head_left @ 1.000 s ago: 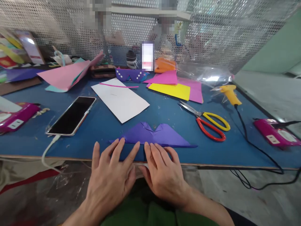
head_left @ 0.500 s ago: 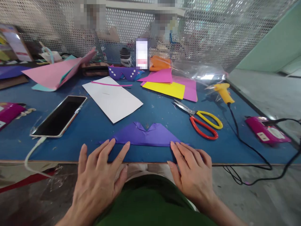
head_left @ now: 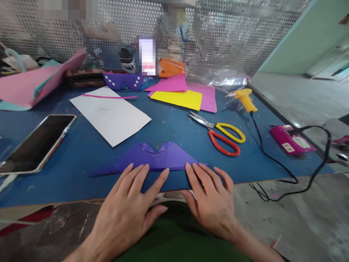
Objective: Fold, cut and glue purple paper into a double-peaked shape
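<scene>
Here both flat, open hands, left hand [head_left: 125,213] and right hand [head_left: 211,203], press the wide, creased purple paper [head_left: 155,158].

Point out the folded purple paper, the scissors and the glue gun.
folded purple paper [head_left: 160,157]: head view, on the flat middle panel below the notch.
scissors [head_left: 224,142]: head view, where the red handle loop meets the yellow one.
glue gun [head_left: 245,99]: head view, on the yellow body.

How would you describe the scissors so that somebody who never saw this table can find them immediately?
Start at the blue table and look right of the folded purple paper under the two hands. The scissors lie flat there, between the yellow sheet and the yellow glue gun. Only they have metal blades, with one yellow handle loop and one red.
</scene>
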The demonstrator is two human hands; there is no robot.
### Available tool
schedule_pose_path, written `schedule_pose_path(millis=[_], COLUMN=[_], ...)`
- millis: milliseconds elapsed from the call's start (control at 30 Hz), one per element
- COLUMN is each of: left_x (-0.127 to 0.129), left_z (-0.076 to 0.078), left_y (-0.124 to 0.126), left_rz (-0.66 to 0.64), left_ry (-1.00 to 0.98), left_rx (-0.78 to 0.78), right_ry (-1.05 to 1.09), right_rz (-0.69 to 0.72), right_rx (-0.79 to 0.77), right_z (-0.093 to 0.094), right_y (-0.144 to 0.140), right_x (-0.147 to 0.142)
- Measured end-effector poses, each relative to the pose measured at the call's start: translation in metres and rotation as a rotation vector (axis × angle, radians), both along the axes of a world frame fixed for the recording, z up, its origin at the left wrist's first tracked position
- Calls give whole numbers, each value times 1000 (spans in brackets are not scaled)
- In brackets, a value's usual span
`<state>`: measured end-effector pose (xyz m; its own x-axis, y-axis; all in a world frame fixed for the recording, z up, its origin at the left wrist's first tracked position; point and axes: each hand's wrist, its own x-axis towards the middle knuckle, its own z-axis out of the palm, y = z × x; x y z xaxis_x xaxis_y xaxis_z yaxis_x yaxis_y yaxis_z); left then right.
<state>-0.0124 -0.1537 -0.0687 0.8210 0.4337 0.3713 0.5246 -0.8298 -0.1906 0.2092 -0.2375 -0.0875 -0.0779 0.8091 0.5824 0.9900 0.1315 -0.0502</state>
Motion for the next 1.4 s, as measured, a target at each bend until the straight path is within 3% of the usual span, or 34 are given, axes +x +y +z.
schedule_pose_path(millis=[133,333,533,833,1167,1233,1400], left_x=[15,15,14,13,18,19,19], left_z=[0,-4,-8,-12,-12,-13,-13], left_y=[1,-2,-2,2,-1,-3,-10], left_rz=[15,47,63,20,50,71,118], left_ry=[-2,-9,-40,-34,-110,-134,-123], left_rx=[68,60,74,150,105,81,11], right_ry=[23,25,1,29,1,-14,-30], right_rz=[5,10,191,-50,-116,-59,355], right_rx=[7,14,9,35,93,119,117], right_z=[1,5,2,6,11,12,9], right_y=[-1,4,13,0,-4,-1,12], right_x=[2,-3,-19,12,10,5,-14])
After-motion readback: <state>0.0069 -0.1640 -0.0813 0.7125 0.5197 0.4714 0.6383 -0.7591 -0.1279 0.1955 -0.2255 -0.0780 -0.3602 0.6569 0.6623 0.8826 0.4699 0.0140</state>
